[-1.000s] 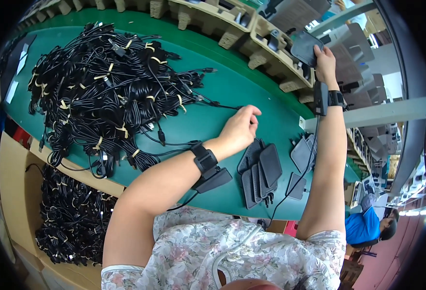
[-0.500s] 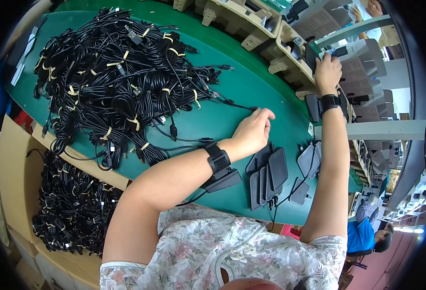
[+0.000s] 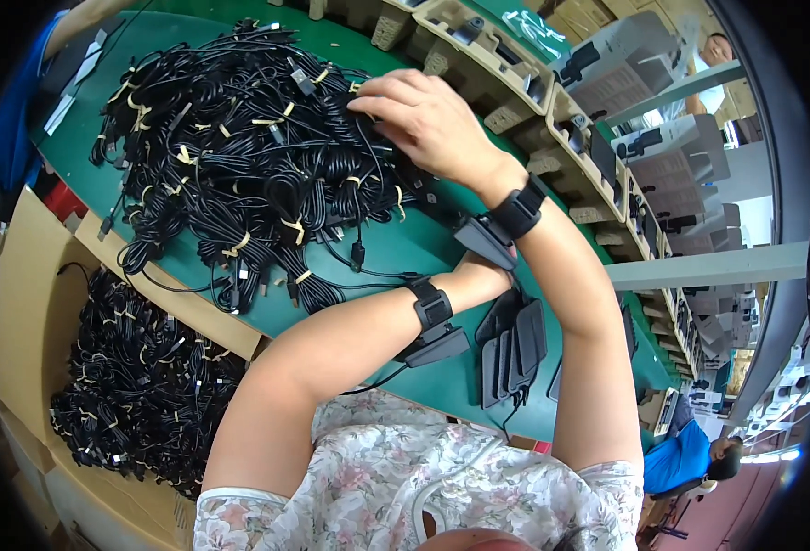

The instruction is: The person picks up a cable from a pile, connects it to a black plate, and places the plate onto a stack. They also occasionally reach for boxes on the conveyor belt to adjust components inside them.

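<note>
A heap of black cables (image 3: pixel 230 156), bundled with pale ties, covers the left of the green table (image 3: pixel 405 344). My right hand (image 3: pixel 428 129) reaches over the heap's right edge, fingers stretched out and somewhat apart, with nothing seen in them. It cannot be made out whether the fingertips touch the cables. My left hand (image 3: pixel 485 272) is low over the table, its fingers hidden behind my right wrist and the black device (image 3: pixel 486 242) strapped there. Right below it lies a stack of flat black rectangular pads (image 3: pixel 512 354) with short cables.
Moulded brown trays (image 3: pixel 492 60) with dark parts line the far and right sides. A cardboard box (image 3: pixel 23 303) full of bundled cables (image 3: pixel 138 386) stands lower left. At right a grey beam (image 3: pixel 717 266) juts in. Another person's arm (image 3: pixel 74 32) reaches in at upper left.
My right hand has swung from the trays at right to the cable heap. My left hand has dropped slightly, and my right wrist now covers it. The other person's arm has come further in.
</note>
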